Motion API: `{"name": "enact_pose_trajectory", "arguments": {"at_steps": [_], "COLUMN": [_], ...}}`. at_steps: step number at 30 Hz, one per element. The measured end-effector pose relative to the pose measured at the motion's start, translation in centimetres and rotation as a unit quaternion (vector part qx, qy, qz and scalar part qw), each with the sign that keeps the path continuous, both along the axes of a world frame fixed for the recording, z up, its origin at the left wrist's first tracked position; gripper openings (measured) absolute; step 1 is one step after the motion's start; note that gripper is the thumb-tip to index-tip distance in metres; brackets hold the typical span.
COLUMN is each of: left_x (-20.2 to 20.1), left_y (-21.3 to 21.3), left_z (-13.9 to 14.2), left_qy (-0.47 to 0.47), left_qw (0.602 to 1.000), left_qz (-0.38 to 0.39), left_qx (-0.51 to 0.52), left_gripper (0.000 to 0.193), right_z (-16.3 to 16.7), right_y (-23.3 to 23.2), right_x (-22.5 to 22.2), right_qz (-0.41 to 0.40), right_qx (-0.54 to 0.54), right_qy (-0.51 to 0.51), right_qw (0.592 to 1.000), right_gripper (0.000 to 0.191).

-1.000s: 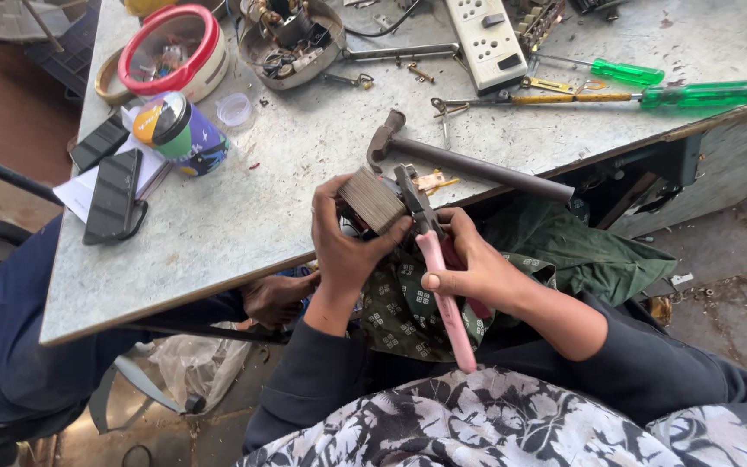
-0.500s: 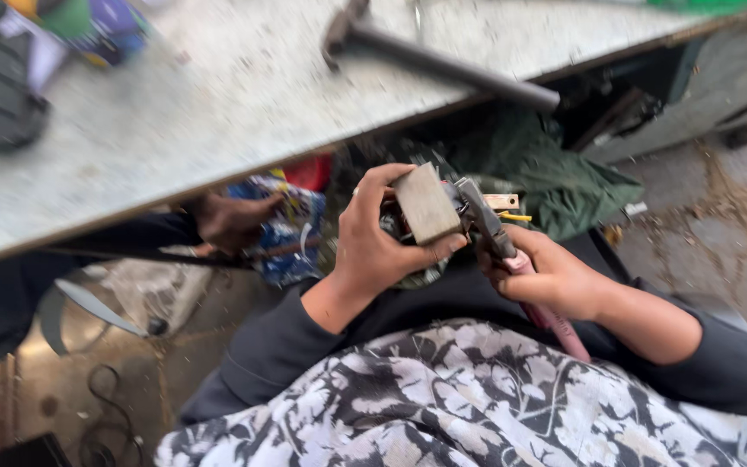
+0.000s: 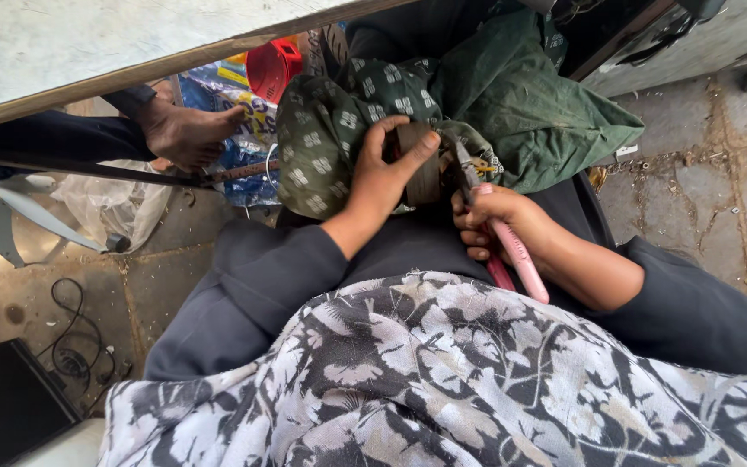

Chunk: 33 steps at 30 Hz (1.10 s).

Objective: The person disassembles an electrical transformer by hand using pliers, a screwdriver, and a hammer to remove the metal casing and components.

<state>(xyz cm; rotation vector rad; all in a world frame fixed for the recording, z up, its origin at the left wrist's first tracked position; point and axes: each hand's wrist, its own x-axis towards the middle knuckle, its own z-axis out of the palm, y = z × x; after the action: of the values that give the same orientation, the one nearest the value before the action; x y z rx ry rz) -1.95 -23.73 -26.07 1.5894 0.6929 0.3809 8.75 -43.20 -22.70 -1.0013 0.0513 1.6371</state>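
Head view: two hands, one block (image 3: pixel 426 164), seemingly one pliers (image 3: pixel 496 227).

Pliers (image 3: pixel 499 242) have smooth, glossy pink plastic handles and dull grey metal jaws. The small block (image 3: pixel 423 164) looks like matt, worn brown wood. Green cloth (image 3: pixel 529 95) lies soft and creased. The bench (image 3: pixel 88 43) top is rough, speckled grey. Floor (image 3: pixel 719 173) is gritty stone.
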Motion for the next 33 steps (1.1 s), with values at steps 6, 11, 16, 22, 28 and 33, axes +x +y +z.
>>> {"name": "enact_pose_trajectory", "arguments": {"at_steps": [6,11,16,22,28,33], "left_x": [-3.5,-6.7,-3.5,1.8,5.4,6.2], "left_y": [9.5,13.6,8.7,1.3,-0.9,-0.9], "left_z": [1.9,3.5,6.8,4.8,0.7,-1.6], "left_qy": [0.038,0.358,-0.003,-0.161,-0.18,-0.068], "left_qw": [0.896,0.832,0.986,0.982,0.981,0.996], "left_qz": [-0.036,-0.064,-0.122,-0.093,-0.065,-0.045], "left_qx": [0.441,0.419,0.11,0.019,-0.017,0.023], "left_gripper": [0.052,0.054,0.025,0.063,0.089,0.06], "right_z": [-1.2,-1.2,0.6,2.7,1.8,-0.2], "right_y": [-0.4,-0.2,-0.8,-2.2,-2.6,-1.9], "right_x": [0.9,0.8,1.7,2.7,3.3,4.0], "right_qz": [-0.002,0.008,0.004,-0.03,-0.056,-0.036], "right_qx": [0.014,0.012,0.052,0.067,0.046,0.015], "right_qy": [0.032,0.028,0.041,0.042,0.054,-0.006], "right_qw": [0.999,1.0,0.998,0.996,0.996,0.999], "right_gripper": [0.023,0.025,0.026,0.025,0.023,0.026]}}
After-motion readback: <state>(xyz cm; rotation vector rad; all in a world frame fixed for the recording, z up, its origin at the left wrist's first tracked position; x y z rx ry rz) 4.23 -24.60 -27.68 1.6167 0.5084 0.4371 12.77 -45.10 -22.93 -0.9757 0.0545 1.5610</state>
